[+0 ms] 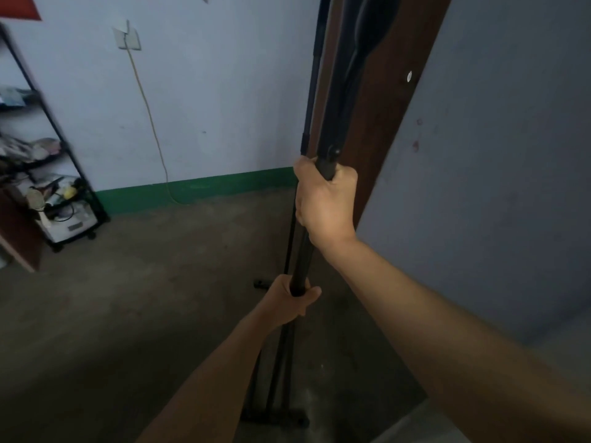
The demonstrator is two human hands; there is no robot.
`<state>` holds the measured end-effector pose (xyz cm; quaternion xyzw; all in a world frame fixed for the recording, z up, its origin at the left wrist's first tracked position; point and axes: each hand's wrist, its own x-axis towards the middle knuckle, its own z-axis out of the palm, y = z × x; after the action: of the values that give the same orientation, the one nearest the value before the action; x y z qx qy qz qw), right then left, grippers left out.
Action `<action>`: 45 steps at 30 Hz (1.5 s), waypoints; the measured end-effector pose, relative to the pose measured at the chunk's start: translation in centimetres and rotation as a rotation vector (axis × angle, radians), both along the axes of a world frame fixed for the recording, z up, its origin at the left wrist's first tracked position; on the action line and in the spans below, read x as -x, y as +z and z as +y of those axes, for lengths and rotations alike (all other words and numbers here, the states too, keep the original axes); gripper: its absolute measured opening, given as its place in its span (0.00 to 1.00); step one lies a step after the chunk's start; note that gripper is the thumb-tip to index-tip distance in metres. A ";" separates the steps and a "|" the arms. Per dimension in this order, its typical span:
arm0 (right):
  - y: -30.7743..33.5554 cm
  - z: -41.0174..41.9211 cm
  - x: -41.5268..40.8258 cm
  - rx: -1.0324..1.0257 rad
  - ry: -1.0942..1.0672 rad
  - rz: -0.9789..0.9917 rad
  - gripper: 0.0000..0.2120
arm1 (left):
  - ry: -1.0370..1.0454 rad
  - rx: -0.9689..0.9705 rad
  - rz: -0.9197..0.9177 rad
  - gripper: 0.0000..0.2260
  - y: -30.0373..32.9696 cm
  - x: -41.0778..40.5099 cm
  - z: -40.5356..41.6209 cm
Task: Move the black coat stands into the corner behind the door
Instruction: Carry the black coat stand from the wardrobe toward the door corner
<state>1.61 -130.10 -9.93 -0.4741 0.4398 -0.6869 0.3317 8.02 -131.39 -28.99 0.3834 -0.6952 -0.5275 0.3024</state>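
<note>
— Where's your coat stand?
— Upright by the brown door, far right of the room.
— Your hands?
— Your right hand wraps its pole high; your left hand clasps lower.

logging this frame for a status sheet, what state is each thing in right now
coat stand: upright, held by both hands, foot bar near the floor.
right hand: closed around the pole, higher up.
left hand: closed around the pole, lower down.
second pole: upright just behind the held one, not held.
door: brown, open, edge toward the camera.
shelf rack: standing by the left wall, loaded with clutter.
</note>
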 end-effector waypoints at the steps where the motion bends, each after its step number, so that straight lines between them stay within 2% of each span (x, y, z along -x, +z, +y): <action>1: 0.0 -0.7 0.4 -0.001 0.001 -0.001 0.25 | -0.002 -0.003 0.010 0.18 0.0 0.3 -0.7; 13: -0.2 -7.8 4.6 0.013 -0.029 0.047 0.22 | -0.015 -0.044 0.069 0.17 0.3 4.5 -7.4; 20: -0.1 -10.8 6.4 -0.001 -0.033 0.035 0.24 | -0.050 -0.084 0.048 0.15 -0.1 6.3 -11.0; 35: 0.3 -14.1 12.0 -0.061 0.018 0.073 0.25 | 0.035 -0.127 0.067 0.18 -1.9 12.5 -14.7; 45: 0.7 -16.7 18.1 -0.115 0.060 0.104 0.25 | 0.108 -0.200 0.064 0.14 -1.7 18.9 -16.9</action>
<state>-16.47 -146.83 -9.22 -0.5022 0.4806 -0.6248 0.3555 -10.84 -148.27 -30.71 0.4314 -0.6074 -0.5892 0.3128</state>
